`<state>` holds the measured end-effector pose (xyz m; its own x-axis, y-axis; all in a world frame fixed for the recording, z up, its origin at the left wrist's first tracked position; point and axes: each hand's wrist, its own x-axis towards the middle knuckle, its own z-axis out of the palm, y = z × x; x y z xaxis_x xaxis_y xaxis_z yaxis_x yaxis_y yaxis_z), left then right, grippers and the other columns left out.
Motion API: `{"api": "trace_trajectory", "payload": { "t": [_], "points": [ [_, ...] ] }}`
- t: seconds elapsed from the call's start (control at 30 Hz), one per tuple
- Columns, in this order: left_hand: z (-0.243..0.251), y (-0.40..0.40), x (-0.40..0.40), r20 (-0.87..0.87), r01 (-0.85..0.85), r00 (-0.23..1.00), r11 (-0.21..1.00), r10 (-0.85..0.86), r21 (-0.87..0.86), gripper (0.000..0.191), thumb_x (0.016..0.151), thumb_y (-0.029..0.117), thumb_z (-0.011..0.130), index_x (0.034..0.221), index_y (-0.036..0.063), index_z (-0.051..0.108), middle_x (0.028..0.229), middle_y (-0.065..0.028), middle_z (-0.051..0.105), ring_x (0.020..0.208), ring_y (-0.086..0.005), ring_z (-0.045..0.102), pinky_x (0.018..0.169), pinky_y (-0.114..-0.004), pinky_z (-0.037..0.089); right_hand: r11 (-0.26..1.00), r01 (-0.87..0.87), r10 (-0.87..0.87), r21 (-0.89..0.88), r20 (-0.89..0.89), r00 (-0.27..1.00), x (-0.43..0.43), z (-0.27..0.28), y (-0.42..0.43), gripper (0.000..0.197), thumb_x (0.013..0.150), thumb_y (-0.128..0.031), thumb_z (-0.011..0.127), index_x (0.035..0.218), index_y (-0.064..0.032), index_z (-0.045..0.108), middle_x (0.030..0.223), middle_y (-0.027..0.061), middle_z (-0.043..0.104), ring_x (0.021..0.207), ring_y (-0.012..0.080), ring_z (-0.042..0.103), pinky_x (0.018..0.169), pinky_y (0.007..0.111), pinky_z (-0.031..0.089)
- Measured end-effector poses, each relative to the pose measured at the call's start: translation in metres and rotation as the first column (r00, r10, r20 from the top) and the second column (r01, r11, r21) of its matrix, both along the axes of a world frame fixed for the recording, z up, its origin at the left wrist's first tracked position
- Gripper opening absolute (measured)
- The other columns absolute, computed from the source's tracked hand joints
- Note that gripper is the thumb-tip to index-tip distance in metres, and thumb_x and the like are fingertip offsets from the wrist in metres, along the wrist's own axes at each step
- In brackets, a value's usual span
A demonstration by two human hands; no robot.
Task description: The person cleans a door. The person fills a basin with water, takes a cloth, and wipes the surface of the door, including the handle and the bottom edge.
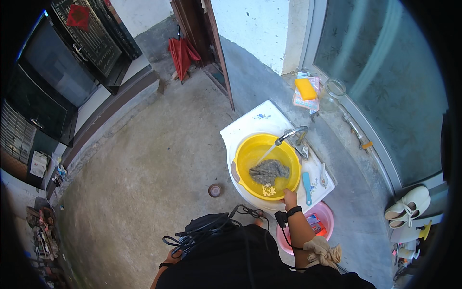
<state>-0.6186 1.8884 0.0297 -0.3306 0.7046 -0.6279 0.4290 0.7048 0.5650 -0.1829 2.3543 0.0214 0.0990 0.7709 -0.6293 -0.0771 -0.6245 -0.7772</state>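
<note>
A yellow plastic basin (245, 188) sits in a white ceramic washbasin (249, 123). Water pours into it from a chrome tap (293, 132). A grey patterned cloth (269, 172) lies crumpled in the water. My right hand (290, 199) grips the near rim of the yellow basin. Low at my side, my left hand (174, 255) is partly hidden by a bundle of black cables (202, 234); whether it holds anything is unclear. A blue-handled brush (306, 188) and a white spoon (323, 175) rest on the washbasin's right ledge.
A pink tub (328, 213) with packets inside stands below the washbasin. On the sill are a yellow sponge (305, 89) and a glass jar (332, 94). A small round dish (214, 190) lies on the concrete floor. A red umbrella (180, 54) leans by the doorway.
</note>
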Motion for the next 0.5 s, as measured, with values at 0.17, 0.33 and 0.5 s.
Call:
{"api": "trace_trajectory", "payload": {
  "t": [0.17, 0.33, 0.5],
  "points": [
    [0.0010, -0.0009, 0.0006, 0.003, 0.002, 1.000, 1.000, -0.002, -0.008, 0.018, 0.082, 0.021, 0.057, 0.086, 0.0034, 0.059, 0.078, -0.0111, 0.061, 0.073, -0.0250, 0.059, 0.065, -0.035, 0.045, 1.000, 0.009, -0.009, -0.006, -0.014, 1.000, -0.0008, 0.0016, 0.0006, 0.030, 0.080, -0.016, 0.052, 0.102, 0.0034, 0.057, 0.093, 0.0138, 0.064, 0.077, 0.0246, 0.066, 0.058, 0.033, 0.055],
    [0.0015, -0.0019, 0.0016, 0.005, 0.000, 1.000, 1.000, 0.000, -0.014, 0.018, 0.082, 0.021, 0.057, 0.086, 0.0034, 0.059, 0.077, -0.0109, 0.060, 0.073, -0.0249, 0.059, 0.065, -0.035, 0.045, 1.000, 0.008, -0.008, -0.028, 0.000, 1.000, -0.0011, 0.0027, 0.0008, 0.029, 0.080, -0.016, 0.053, 0.101, 0.0035, 0.057, 0.092, 0.0138, 0.064, 0.077, 0.0246, 0.066, 0.058, 0.033, 0.055],
    [0.0013, -0.0012, 0.0022, 0.009, 0.007, 1.000, 1.000, -0.006, -0.021, 0.018, 0.082, 0.020, 0.057, 0.086, 0.0034, 0.059, 0.077, -0.0108, 0.060, 0.073, -0.0247, 0.059, 0.065, -0.035, 0.045, 0.999, 0.032, -0.032, -0.012, -0.010, 0.999, -0.0003, 0.0040, -0.0001, 0.029, 0.080, -0.016, 0.053, 0.101, 0.0037, 0.057, 0.091, 0.0137, 0.064, 0.076, 0.0244, 0.066, 0.056, 0.032, 0.055]
  ]
}}
